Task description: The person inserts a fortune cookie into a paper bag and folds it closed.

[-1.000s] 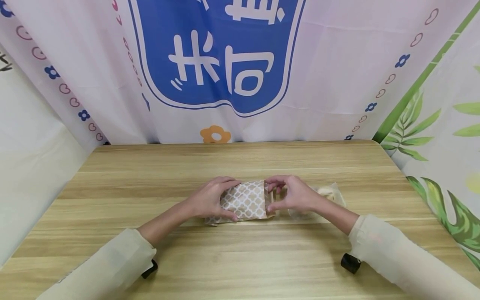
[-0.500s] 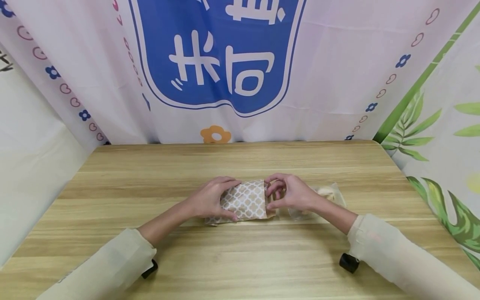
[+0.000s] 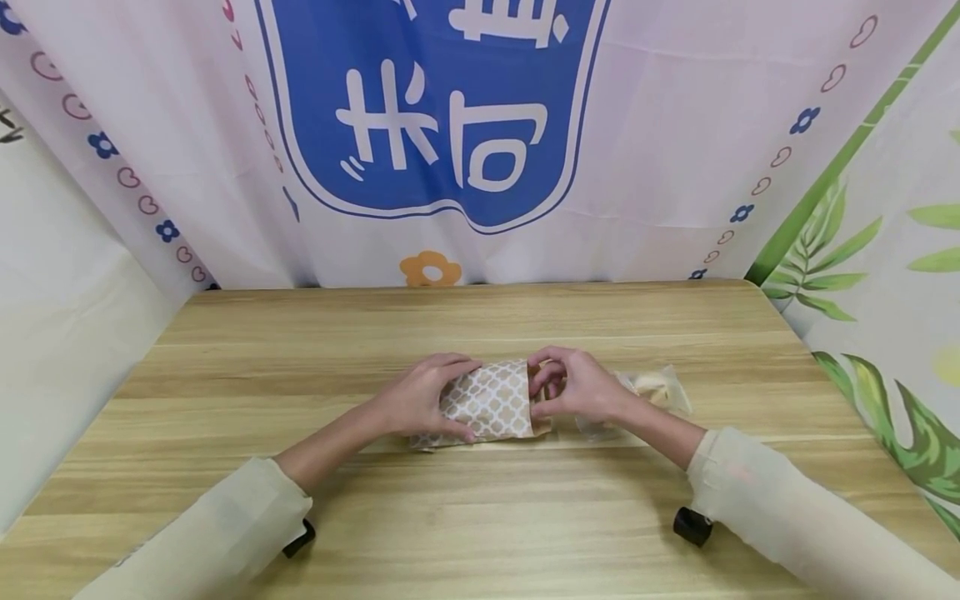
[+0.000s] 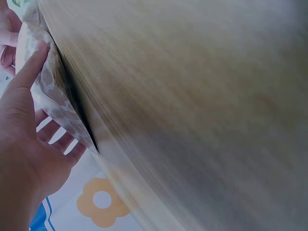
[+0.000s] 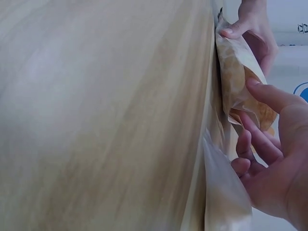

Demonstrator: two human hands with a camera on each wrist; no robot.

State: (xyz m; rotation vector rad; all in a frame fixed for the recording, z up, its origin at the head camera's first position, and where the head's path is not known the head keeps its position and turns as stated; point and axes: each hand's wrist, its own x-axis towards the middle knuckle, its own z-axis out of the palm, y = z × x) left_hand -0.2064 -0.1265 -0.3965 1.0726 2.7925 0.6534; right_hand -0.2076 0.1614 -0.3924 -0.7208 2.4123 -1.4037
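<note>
A tan paper bag (image 3: 491, 400) with a white lattice print lies flat on the table, its mouth to the right. My left hand (image 3: 423, 396) grips its left part, thumb on the near edge and fingers on the far one. My right hand (image 3: 581, 387) is at the mouth. In the right wrist view, a golden-brown, bread-like piece (image 5: 262, 108) shows in the opening, with the thumb of my right hand (image 5: 274, 163) on one side and its index finger on the other. The rest of that piece is hidden inside the bag.
A clear plastic pouch (image 3: 678, 392) with a pale, lumpy item (image 3: 652, 385) in it lies right of the bag, partly under my right forearm. The wooden table (image 3: 480, 517) ends at a printed curtain (image 3: 652, 167) behind.
My right hand has shifted slightly left, its fingers closer in at the bag's mouth. Less of the piece sticks out of the bag. The left hand and the bag have stayed put.
</note>
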